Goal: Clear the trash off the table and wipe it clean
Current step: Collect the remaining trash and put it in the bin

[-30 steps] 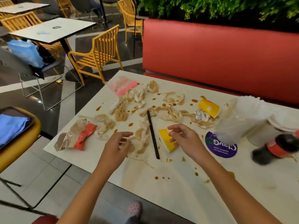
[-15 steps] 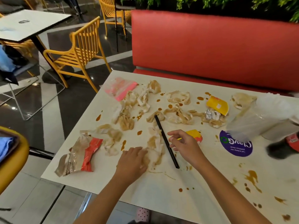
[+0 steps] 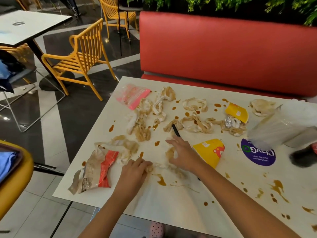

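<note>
Several crumpled, brown-stained tissues [image 3: 197,124] litter the white table [image 3: 171,206], among sauce spots [image 3: 161,181]. My left hand [image 3: 135,170] grips one end of a stained tissue [image 3: 151,167] near the front left. My right hand [image 3: 181,153] lies spread over another stained tissue [image 3: 169,152], fingers relaxed. A black straw [image 3: 175,130] runs under that hand. A yellow carton [image 3: 209,152] lies on its side just right of my right hand, untouched.
A red and clear wrapper [image 3: 96,170] lies front left and a pink bag [image 3: 133,96] back left. A second yellow carton [image 3: 237,112], foil [image 3: 229,121], bagged plastic cups [image 3: 281,127], a purple sticker [image 3: 257,155] and a dark bottle [image 3: 301,158] are at right. A red bench [image 3: 223,52] stands behind.
My left hand has curled onto the stained tissue and pulled it toward the front. My right hand has shifted left, off the yellow carton, which now lies in full view.
</note>
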